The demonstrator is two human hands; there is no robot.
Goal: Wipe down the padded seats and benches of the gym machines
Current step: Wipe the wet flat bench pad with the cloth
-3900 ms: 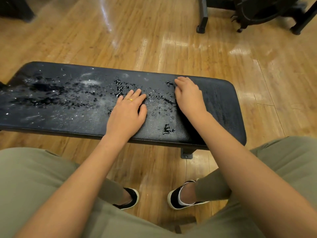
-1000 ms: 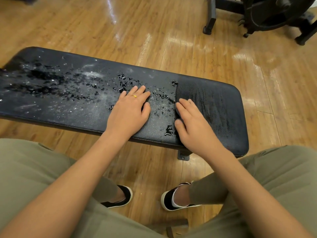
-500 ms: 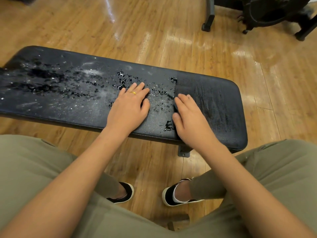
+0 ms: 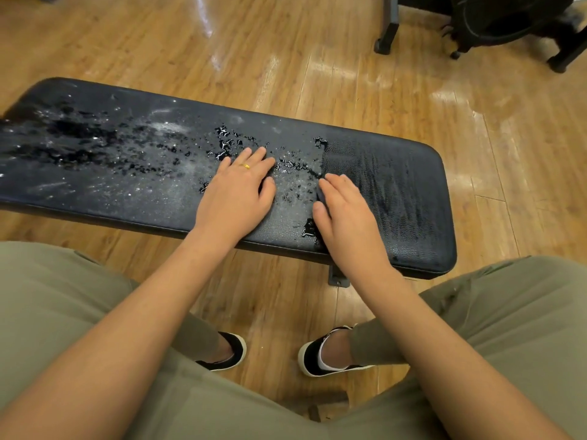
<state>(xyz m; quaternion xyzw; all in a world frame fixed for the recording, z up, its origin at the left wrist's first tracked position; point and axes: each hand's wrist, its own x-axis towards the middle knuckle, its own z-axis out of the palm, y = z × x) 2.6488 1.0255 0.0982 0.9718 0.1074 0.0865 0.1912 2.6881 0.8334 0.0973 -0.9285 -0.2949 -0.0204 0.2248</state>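
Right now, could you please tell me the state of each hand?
Left hand: open, flat on the bench pad.
Right hand: open, pressing the pad; any cloth beneath cannot be told.

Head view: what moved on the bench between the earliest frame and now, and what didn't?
The right hand slid back from the far edge of the bench toward its near edge, palm flat, and has barely shifted in the last second. Nothing was picked up or let go. The left hand stayed flat mid-bench. The droplets beside it remain unwiped, and the right end stays dark and streaked.

bench (image 4: pixel 127 185) x1, hands (image 4: pixel 236 192) (image 4: pixel 346 214) x2, shoes (image 4: pixel 230 355) (image 4: pixel 317 357) x2
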